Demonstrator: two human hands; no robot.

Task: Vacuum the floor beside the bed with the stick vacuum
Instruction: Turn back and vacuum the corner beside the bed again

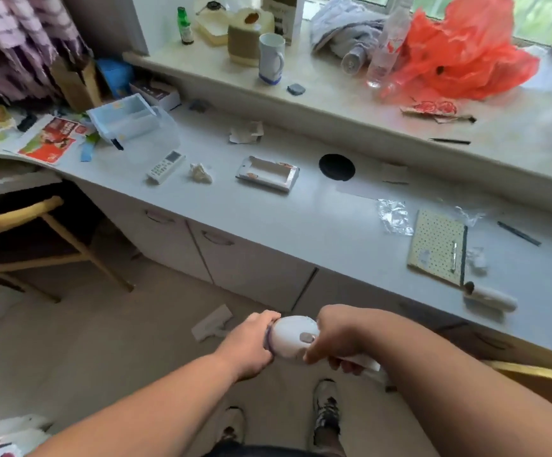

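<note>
White vacuum [292, 338] body gripped by both hands' fingers [261, 319]; still setup — next, lower head [212, 323] toward twelve o'clock floor.

Counter [301, 206]: remote [165, 167] at left, notebook [437, 247] at right.
Windowsill [350, 103]: mug [270, 59], behind counter.
Chair [37, 239]: left, under counter.

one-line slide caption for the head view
Both hands, left and right, grip the white stick vacuum beside a cluttered desk.
</note>
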